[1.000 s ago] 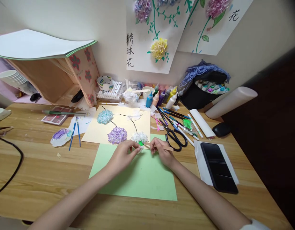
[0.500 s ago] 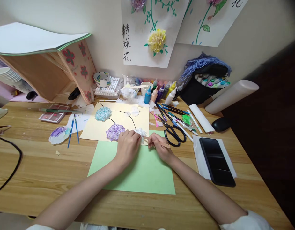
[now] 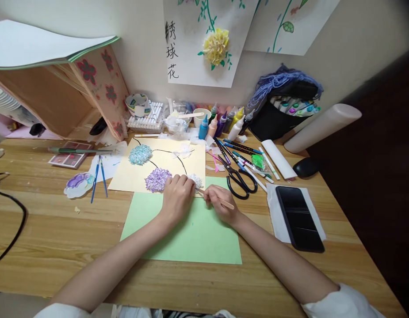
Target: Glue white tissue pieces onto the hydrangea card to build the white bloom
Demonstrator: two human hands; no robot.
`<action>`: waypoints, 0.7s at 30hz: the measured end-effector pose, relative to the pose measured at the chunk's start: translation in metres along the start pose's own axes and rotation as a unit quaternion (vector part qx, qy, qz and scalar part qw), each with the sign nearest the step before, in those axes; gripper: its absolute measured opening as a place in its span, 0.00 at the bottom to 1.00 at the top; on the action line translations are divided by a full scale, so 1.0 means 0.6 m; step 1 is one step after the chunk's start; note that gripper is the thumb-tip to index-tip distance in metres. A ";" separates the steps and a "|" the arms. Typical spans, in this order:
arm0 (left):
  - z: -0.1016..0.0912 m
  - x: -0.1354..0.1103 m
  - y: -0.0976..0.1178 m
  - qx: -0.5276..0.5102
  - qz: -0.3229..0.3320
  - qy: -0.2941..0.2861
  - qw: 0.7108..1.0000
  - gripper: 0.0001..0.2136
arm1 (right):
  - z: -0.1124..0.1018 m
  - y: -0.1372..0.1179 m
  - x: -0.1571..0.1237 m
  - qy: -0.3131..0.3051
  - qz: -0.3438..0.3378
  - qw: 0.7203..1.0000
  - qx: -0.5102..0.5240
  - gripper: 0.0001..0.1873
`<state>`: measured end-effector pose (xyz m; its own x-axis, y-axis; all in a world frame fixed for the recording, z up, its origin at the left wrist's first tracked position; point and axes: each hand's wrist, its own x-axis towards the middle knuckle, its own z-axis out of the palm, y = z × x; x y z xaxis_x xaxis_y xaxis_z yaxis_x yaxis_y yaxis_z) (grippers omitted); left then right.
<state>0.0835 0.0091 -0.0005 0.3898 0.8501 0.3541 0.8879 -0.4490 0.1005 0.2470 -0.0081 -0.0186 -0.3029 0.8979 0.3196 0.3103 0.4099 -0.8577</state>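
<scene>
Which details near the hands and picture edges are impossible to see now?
Head view: anything beneath the left hand, hidden by it.
Head view: part of white flower, behind that hand.
Head view: whether the wooden stick touches the flower, too small.
Head view: tops of wall pictures, cut by upper edge.

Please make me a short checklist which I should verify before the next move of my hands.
1. Right hand grips the wooden stick: ok.
2. Left hand is at the white flower: ok.
3. Left fingertips hold something: cannot tell, the hand hides them.
4. Purple flower is free of the left hand: cannot tell; they overlap in view.
5. Cream sheet lies flat, overlapping the green sheet: ok.
6. Scissors are well away: not ok, their handles lie close to the right hand.
</scene>
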 end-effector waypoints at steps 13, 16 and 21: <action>-0.003 -0.047 -0.015 -0.137 0.211 0.010 0.968 0.09 | 0.000 0.001 0.005 -0.002 0.050 0.999 -0.004 0.19; -0.001 -0.049 -0.014 -0.153 0.228 0.005 0.961 0.10 | 0.002 0.001 0.006 0.013 0.067 0.998 0.013 0.21; 0.000 -0.048 -0.014 -0.167 0.230 -0.005 0.959 0.11 | 0.004 0.001 0.007 0.027 0.085 0.995 0.034 0.21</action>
<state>0.0647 -0.0114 -0.0118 0.7255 0.5427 0.4233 0.4945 -0.8388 0.2278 0.2435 -0.0044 -0.0189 -0.2022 0.9613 0.1873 0.2913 0.2416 -0.9256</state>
